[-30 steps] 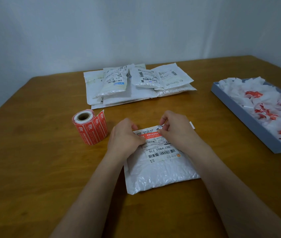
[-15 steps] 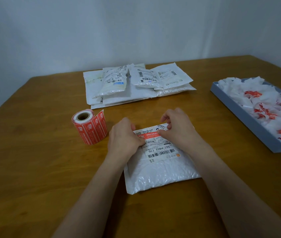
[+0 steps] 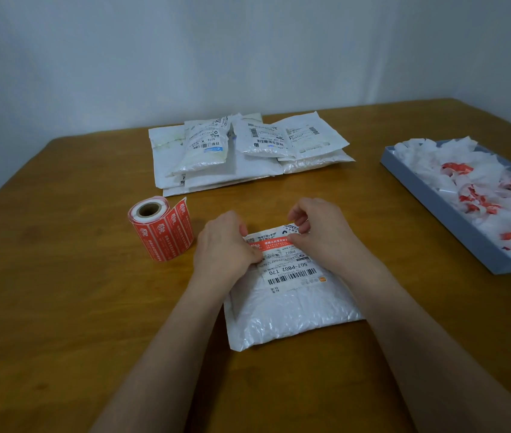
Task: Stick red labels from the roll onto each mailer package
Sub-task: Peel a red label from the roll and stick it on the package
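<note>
a white mailer [image 3: 291, 304] lies flat on the wooden counter [image 3: 60, 307], near the middle, with a red label [image 3: 274, 244] laid across its far end over the shipping slip. the left hand [image 3: 223, 248] presses the label's left end with fingers curled down; the right hand [image 3: 319, 232] pinches at its right end, fingers closed there, though what they grip cannot be told. the label roll [image 3: 160, 232] stands upright just left of the hands. a pile of mailers [image 3: 241, 151] sits at the far side, a blue tray [image 3: 454, 220] of paper scraps at right.
</note>
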`<action>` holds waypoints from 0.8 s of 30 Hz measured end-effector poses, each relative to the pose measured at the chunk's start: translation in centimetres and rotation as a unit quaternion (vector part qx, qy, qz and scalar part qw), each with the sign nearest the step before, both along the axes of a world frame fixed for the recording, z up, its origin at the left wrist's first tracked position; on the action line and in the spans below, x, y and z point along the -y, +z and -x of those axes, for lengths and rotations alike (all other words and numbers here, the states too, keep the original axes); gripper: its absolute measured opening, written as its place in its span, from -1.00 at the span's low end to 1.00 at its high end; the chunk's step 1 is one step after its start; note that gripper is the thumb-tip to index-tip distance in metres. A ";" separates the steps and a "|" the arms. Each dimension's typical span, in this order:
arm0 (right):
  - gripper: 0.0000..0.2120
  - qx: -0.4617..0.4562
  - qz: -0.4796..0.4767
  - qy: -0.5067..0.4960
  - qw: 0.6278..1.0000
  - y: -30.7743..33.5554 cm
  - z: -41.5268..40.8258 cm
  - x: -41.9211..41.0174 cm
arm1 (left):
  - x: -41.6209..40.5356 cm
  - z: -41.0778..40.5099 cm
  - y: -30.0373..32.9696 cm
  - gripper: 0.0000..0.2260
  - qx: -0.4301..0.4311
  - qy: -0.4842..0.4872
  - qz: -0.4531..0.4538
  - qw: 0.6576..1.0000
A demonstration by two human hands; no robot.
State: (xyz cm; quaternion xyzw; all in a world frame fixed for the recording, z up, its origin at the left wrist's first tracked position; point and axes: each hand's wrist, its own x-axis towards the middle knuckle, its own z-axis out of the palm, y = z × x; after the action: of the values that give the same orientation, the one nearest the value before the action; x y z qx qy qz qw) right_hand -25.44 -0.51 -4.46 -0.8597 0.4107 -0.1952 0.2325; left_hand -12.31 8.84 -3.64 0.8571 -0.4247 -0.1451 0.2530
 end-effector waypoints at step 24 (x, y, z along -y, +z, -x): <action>-0.50 -0.057 -0.019 0.094 0.994 -0.6 1.9 -0.7 | -1.9 -1.1 -0.3 -0.63 0.022 -0.150 0.042 0.988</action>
State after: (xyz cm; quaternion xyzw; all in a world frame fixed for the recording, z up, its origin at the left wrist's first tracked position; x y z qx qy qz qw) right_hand -27.32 0.16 -5.08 -0.8997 0.3442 -0.1157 0.2421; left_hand -11.18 10.70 -3.97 0.7752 -0.5597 -0.1442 0.2550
